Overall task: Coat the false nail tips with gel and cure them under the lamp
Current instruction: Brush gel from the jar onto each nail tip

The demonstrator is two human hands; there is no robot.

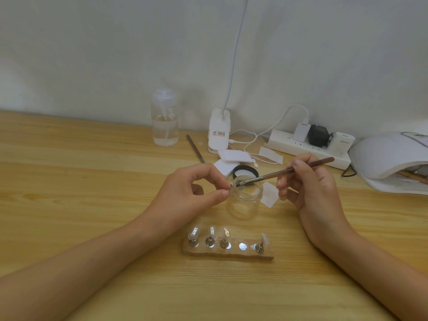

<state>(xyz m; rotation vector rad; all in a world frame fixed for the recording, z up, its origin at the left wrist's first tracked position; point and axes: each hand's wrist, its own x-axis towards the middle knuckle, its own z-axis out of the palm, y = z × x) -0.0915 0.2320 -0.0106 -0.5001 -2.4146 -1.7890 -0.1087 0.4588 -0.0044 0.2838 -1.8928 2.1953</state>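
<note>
The white curing lamp (389, 158) at the right edge is cut off by the frame, and what lies in its dark opening is hard to make out. The false nail tip (234, 182) being worked on is small, clear and partly masked by fingertips, so its outline and its stand are unclear. At centre, the left hand (192, 191) comes in from the lower left, its thumb and forefinger curled together and pinching that tip just over the rim of a clear glass jar (245, 200); the other fingers are tucked behind. The right hand (308, 181) reaches in from the lower right and grips a slim brown-handled brush (301, 167) like a pen. The handle slants up to the right and the metal ferrule and bristles meet the held tip. Whether the jar holds anything cannot be told; its black lid (246, 170) lies just behind it. Below the jar a translucent holder strip (228, 252) carries four more nail tips (212, 231) on shiny metal stands, with one bare metal disc between the third and the last. The table (92, 205) is pale grained wood. Along the wall stand a clear pump bottle (165, 121), a white clip-lamp base (218, 133), square white pads (232, 156) and a white power strip (308, 148).
</note>
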